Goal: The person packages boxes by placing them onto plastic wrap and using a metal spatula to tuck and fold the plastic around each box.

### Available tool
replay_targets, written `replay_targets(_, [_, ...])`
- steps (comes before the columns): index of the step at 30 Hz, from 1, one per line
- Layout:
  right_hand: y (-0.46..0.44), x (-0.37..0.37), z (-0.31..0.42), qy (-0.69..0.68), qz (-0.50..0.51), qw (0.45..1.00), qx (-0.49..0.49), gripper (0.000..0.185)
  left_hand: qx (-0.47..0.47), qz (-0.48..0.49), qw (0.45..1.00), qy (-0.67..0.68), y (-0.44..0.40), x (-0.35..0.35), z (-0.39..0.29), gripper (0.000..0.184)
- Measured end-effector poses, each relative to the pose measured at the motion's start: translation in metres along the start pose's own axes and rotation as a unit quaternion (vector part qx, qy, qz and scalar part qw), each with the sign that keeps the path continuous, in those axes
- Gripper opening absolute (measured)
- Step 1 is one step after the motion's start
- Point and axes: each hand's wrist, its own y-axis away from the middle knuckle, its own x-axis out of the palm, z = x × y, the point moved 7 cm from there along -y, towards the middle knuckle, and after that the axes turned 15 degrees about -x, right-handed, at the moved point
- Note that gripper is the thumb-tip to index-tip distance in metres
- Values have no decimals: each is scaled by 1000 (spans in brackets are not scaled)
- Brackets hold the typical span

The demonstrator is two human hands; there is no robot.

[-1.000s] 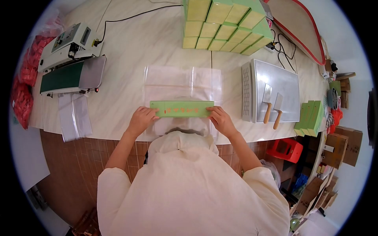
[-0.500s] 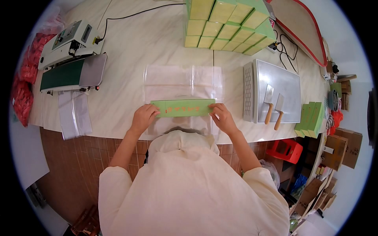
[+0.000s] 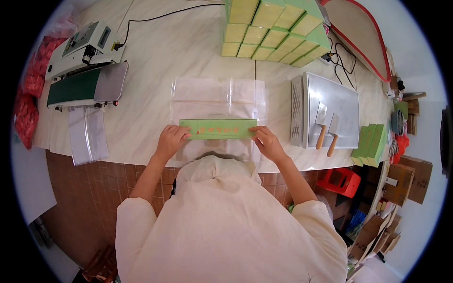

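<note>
A long green box [image 3: 218, 129] with orange lettering lies lengthwise across the clear plastic sheets or bags [image 3: 203, 94] in front of me. My left hand [image 3: 172, 140] pinches its left end, thumb and fingers closed at the corner. At the opposite end, my right hand [image 3: 267, 142] grips the box in the same way. The underside of the box is hidden, so I cannot tell whether it touches the plastic.
A sealing machine [image 3: 87, 66] with a green belt stands left, clear bags [image 3: 88, 137] beside it. Stacked green boxes [image 3: 271, 35] sit at the back. Two wooden-handled scrapers [image 3: 321, 125] rest on a metal-topped case [image 3: 347, 108]; several green boxes [image 3: 370, 145] stand right.
Both hands keep their hold on the ends of the green box. The box has barely moved, and the whole view has shifted slightly.
</note>
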Motion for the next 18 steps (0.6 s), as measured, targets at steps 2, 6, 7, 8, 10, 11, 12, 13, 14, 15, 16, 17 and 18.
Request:
replay_targets(2, [-1, -2, -3, -12, -13, 1000, 11, 15, -17, -1, 1000, 12, -1, 0, 1, 14])
replay_targets(6, [1, -3, -17, -47, -45, 996, 63, 15, -72, 13, 996, 44, -5, 1, 6, 13])
replay_targets(7, [0, -3, -17, -47, -45, 996, 62, 15, -72, 13, 996, 44, -6, 2, 5, 13])
replay_targets(8, [-1, -3, -18, -52, -49, 995, 71, 14, -78, 3, 995, 62, -7, 1, 5, 12])
replay_targets(10, [-2, -4, -18, -58, -53, 994, 79, 14, -84, -7, 993, 79, -8, -1, 3, 12])
replay_targets(11, [-3, -4, -19, -56, -48, 994, 83, 13, -93, 1, 993, 79, -9, -1, 3, 12])
replay_targets(12, [-3, -4, -20, -53, -44, 994, 88, 13, -101, 9, 992, 79, -10, 0, 3, 12])
replay_targets(13, [-3, -4, -20, -53, -44, 994, 88, 13, -102, 9, 992, 79, -10, 1, 4, 12])
replay_targets(14, [-3, -5, -20, -56, -52, 994, 85, 13, -86, -1, 994, 65, -9, 2, 4, 12])
replay_targets(15, [-4, -6, -19, -58, -60, 993, 81, 13, -71, -11, 996, 50, -10, 0, 1, 12])
replay_targets(16, [-2, -5, -20, -58, -60, 993, 81, 13, -71, -11, 996, 50, -10, 0, 1, 12])
replay_targets(17, [4, -4, -26, -100, -84, 984, 123, 12, -49, -30, 998, 34, -11, -3, -3, 13])
replay_targets(18, [10, -4, -33, -142, -107, 970, 165, 10, -26, -48, 998, 19, -11, -6, -8, 13])
